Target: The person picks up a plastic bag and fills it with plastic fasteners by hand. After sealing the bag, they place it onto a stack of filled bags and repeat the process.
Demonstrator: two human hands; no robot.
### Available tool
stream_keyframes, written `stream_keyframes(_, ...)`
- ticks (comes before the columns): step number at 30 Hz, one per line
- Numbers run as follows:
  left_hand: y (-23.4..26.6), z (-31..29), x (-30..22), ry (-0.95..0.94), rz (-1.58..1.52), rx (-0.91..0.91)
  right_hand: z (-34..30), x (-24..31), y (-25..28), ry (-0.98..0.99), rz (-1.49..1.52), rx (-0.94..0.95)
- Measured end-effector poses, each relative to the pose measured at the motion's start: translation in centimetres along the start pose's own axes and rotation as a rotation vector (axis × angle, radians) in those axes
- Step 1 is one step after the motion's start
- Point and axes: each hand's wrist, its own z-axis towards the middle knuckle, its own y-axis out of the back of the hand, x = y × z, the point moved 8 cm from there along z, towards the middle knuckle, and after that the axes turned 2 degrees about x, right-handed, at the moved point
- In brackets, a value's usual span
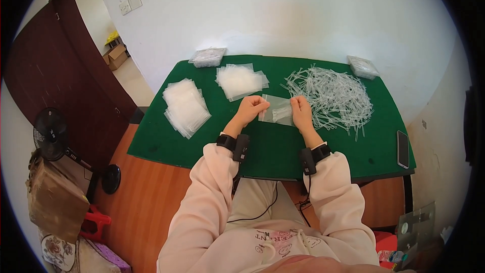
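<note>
While both hands (251,108) (302,111) pinch it, the clear bag (277,109) holds thin tubes.

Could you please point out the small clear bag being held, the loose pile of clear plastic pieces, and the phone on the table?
Small clear bag (277,109), head view, its middle.
Pile of clear plastic pieces (333,97), head view, pile centre.
Phone (402,149), head view, its dark face.

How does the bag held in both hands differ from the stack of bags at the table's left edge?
The held bag is single, gripped at its sides by the left hand and right hand; the left stack is many bags lying untouched on the green table. The held bag seems to contain a few thin clear pieces; the stacked bags look empty and flat. Both are small, clear plastic bags.
</note>
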Motion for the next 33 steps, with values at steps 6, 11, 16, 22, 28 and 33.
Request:
stream_keyframes(6,1.1,-0.6,-1.3,-0.108,-0.251,-0.174,-1.3,-2.2,-0.7,-0.631,0.464,0.072)
stream_keyframes(11,-0.9,-1.9,-6.0,-0.604,0.540,-0.255,-1.9,-2.4,-1.1,-0.716,0.492,0.139)
stream_keyframes(16,-0.2,-1.5,-5.3,-0.564,0.492,-0.206,-1.6,-1.4,-0.7,-0.656,0.475,0.119)
stream_keyframes(22,2.8,-1.0,-0.9,-0.195,0.195,-0.294,-0.9,0.5,-1.6,-0.519,0.465,0.216)
stream_keyframes(28,2.1,-2.1,-1.3,-0.126,0.164,-0.134,-0.3,0.1,-1.3,-0.101,0.195,0.268)
stream_keyframes(33,2.8,-6.7,-2.0,-0.054,0.201,-0.005,-0.5,0.2,-2.7,-0.160,0.150,0.359)
